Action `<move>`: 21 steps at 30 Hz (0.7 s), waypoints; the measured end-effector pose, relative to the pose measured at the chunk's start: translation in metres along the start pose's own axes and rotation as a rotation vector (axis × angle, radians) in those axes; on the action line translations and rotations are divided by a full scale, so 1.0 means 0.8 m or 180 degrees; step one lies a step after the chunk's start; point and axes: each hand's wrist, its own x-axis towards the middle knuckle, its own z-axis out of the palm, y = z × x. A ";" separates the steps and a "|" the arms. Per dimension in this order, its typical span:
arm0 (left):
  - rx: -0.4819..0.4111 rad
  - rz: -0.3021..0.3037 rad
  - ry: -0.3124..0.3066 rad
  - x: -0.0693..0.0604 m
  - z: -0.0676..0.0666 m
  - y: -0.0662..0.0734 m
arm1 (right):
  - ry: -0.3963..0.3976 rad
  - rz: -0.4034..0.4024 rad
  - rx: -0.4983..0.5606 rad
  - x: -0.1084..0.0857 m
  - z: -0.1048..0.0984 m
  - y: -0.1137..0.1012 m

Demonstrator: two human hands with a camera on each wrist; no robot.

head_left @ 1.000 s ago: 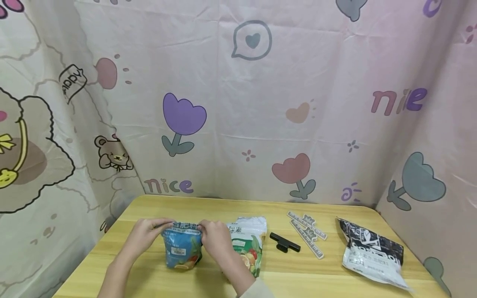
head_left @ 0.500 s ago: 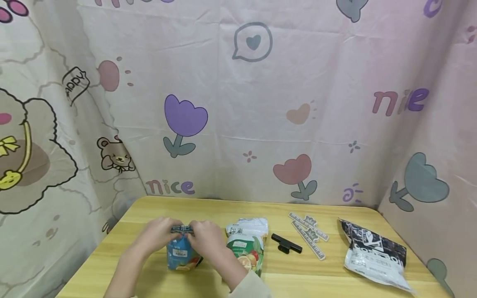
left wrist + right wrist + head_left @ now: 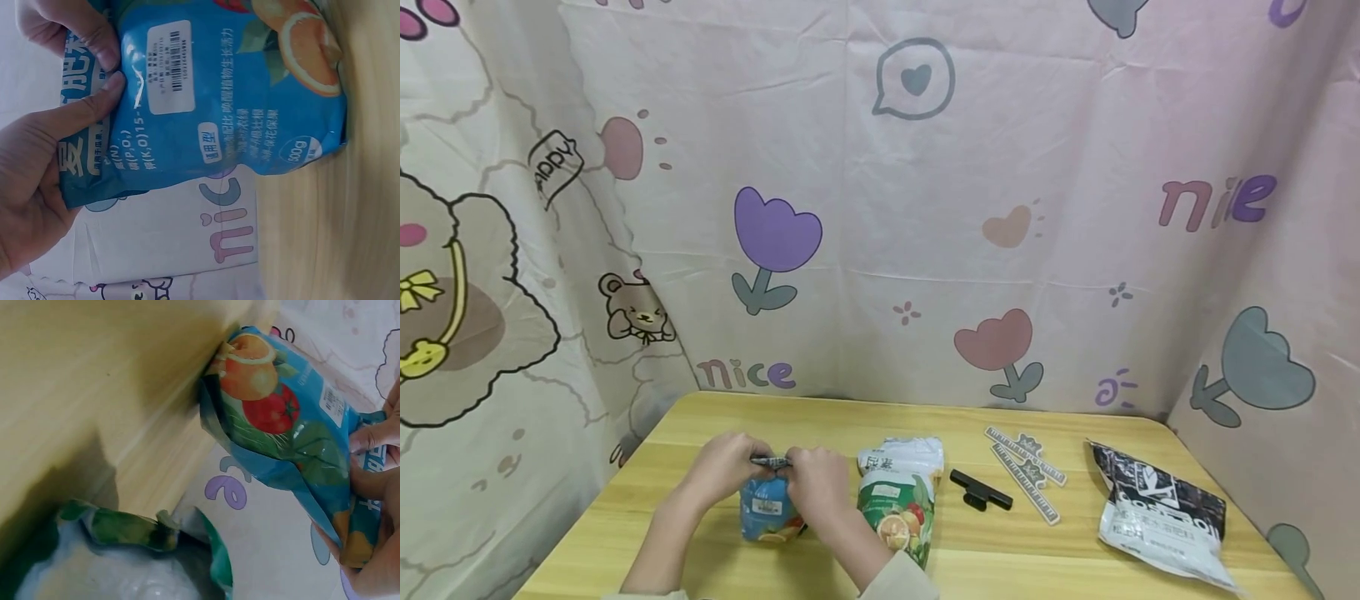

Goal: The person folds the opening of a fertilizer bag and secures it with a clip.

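A blue fertilizer bag point(image 3: 766, 508) with fruit pictures stands on the table, its top edge folded over into a band. My left hand point(image 3: 724, 468) pinches the left end of that fold, and my right hand point(image 3: 820, 485) pinches the right end. The left wrist view shows the thumbs pressing against the folded strip of the blue bag point(image 3: 181, 125). Seen from the right wrist, the folded top lies between the thumb and fingers of my right hand point(image 3: 375, 550). The bag's bottom touches the table.
Close to the right forearm stands a green and white bag point(image 3: 891, 500). Beyond it lie a black bag clip point(image 3: 981, 490) and two white ruler-like strips point(image 3: 1025, 483) with grey figures. A black and white bag point(image 3: 1161, 517) lies at the table's right side. A printed curtain point(image 3: 880, 208) hangs behind.
The blue bag's top has been folded down, so its printed upper band no longer shows in full. Both hands have drawn closer together over it. The other things have stayed put.
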 end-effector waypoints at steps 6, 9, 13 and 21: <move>0.0053 -0.0036 0.0156 -0.004 0.004 0.000 | 0.0068 0.0003 0.0043 -0.002 0.002 -0.002; 0.0083 -0.0060 0.0211 -0.006 0.006 0.000 | 0.0065 0.0005 0.0025 -0.002 0.001 -0.002; 0.0111 -0.0032 0.0287 -0.008 0.009 0.000 | 0.0110 -0.0013 -0.0017 -0.002 -0.001 -0.002; 0.0093 -0.0172 0.0268 -0.011 0.011 0.000 | -0.0110 -0.0056 -0.0067 -0.003 -0.001 0.001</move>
